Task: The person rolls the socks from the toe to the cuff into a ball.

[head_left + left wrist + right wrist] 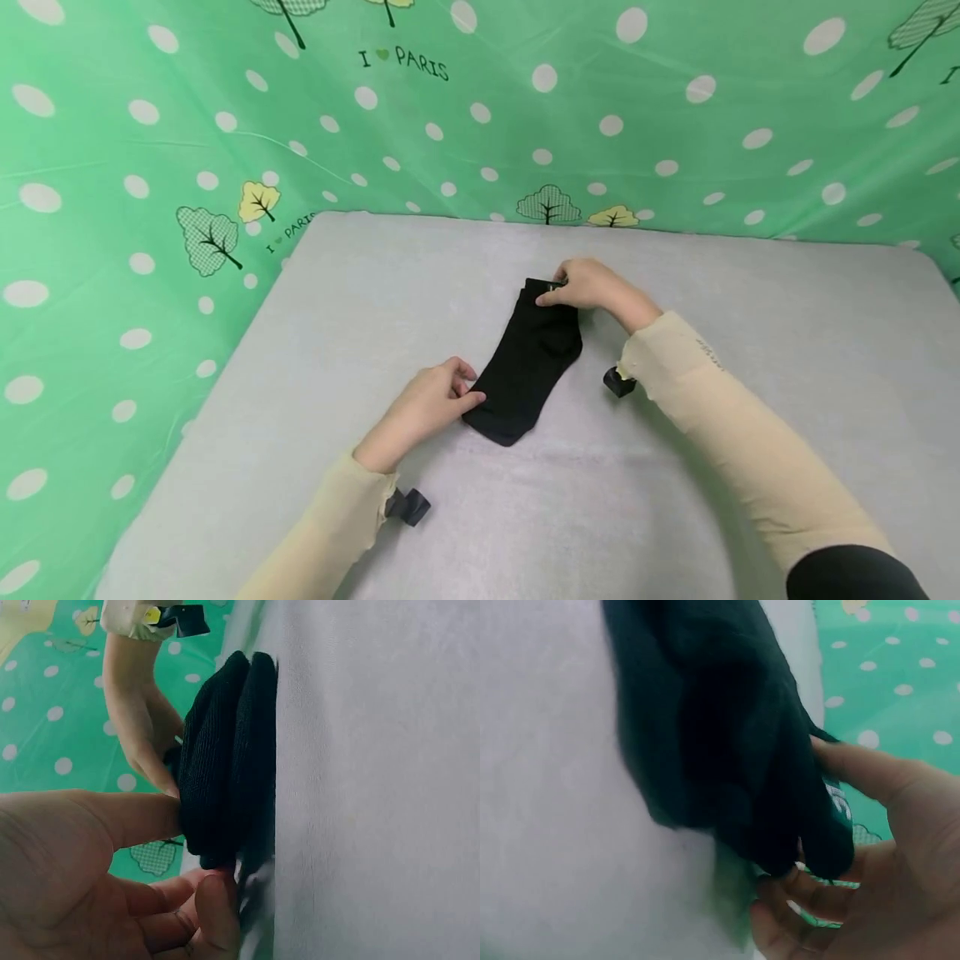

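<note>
A pair of black socks, one laid on the other, lies slanted on the grey table, cuffs at the far end and toes toward me. At the toe end my left hand pinches the left edge. Its thumb lies on top and its fingertips are at the underside, as the left wrist view shows with the two thick layers of the socks. My right hand grips the cuffs, thumb above and fingers curled below. In the right wrist view the cuff end of the socks is lifted off the table, with pale lettering near the thumb.
The grey table spreads out around the socks. Behind it and to the left hangs a green curtain with white dots and printed trees. A small black wrist device sits below the left cuff, another black device below the right.
</note>
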